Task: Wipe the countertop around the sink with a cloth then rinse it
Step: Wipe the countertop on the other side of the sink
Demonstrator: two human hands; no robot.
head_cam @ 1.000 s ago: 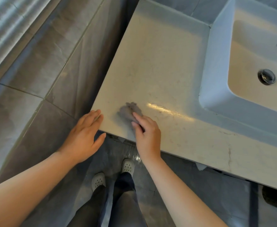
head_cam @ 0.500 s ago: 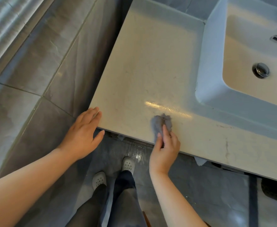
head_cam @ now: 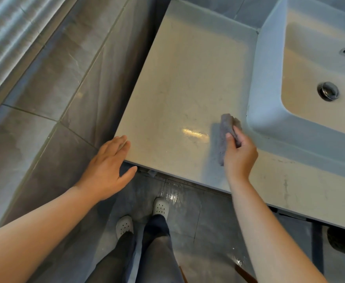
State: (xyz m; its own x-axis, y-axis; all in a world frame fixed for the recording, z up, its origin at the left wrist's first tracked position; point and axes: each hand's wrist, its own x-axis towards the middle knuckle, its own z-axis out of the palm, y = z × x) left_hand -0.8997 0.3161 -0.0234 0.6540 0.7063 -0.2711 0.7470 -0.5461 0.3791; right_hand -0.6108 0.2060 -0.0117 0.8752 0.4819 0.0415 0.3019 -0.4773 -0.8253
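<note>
Bench (head_cam: 177, 88) is spreading left of the sink (head_cam: 267, 82). Left hand (head_cam: 108, 166) is resting flat-fingered on its near-left corner. Right hand (head_cam: 240, 155), its grip curled, is pinching the cloth (head_cam: 226, 129) just beside the sink's near-left corner, long axis running near-to-far; flattening it and pressing overlapping strokes would probably be serving best.

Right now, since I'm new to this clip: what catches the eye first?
The right hand grips a crumpled grey cloth over the pale speckled stone countertop, close beside the front corner of the white rectangular sink. The left hand rests, fingers straight, on the countertop's near left corner.
</note>
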